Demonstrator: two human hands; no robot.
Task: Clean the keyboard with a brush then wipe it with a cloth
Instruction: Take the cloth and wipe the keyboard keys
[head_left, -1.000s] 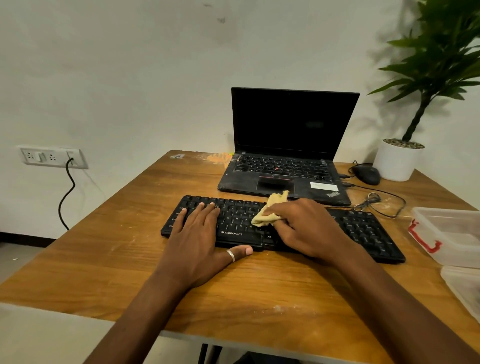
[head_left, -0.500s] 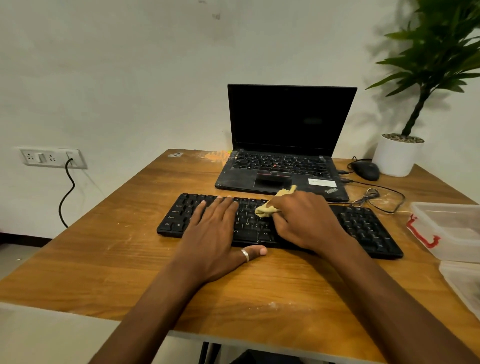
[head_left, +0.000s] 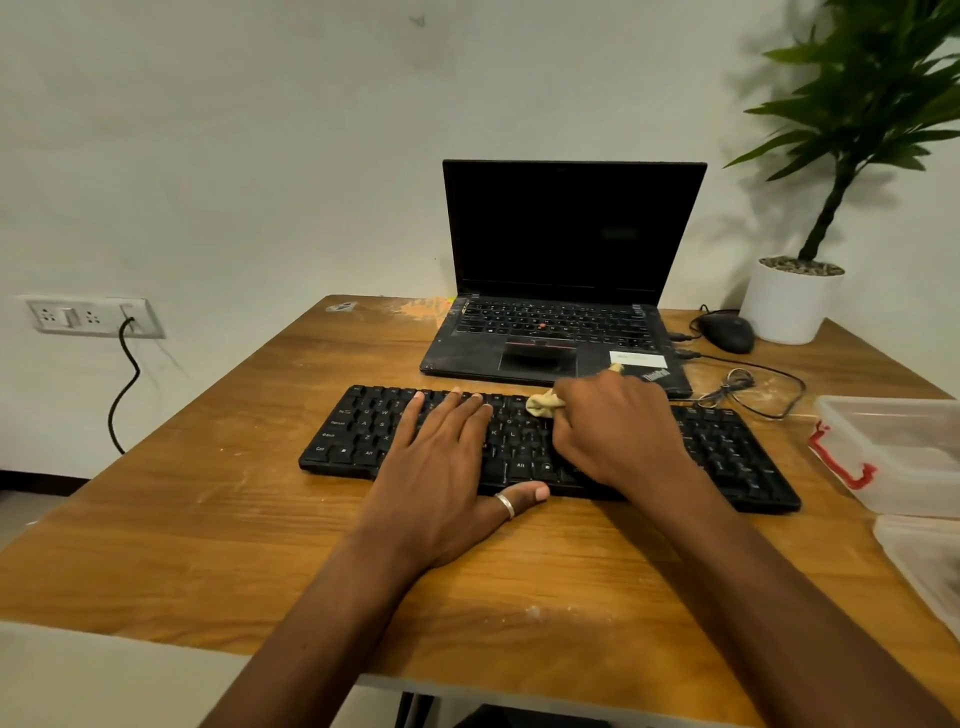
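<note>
An office-like workspace: a wooden desk with laptop, mouse, potted plant, wall socket

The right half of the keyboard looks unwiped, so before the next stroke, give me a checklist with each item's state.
1. Cloth gripped in the right hand: ok, bunched under the fingers.
2. Cloth touching the keyboard: ok, it sits on the upper key rows near the middle.
3. Keyboard braced: ok, the left hand lies flat on it, thumb at the front edge.
4. Path to the right end free: ok, no object on those keys.
5. Cable off the keyboard: ok, it lies behind the right end.
6. Keys free of dust: cannot tell.
</note>
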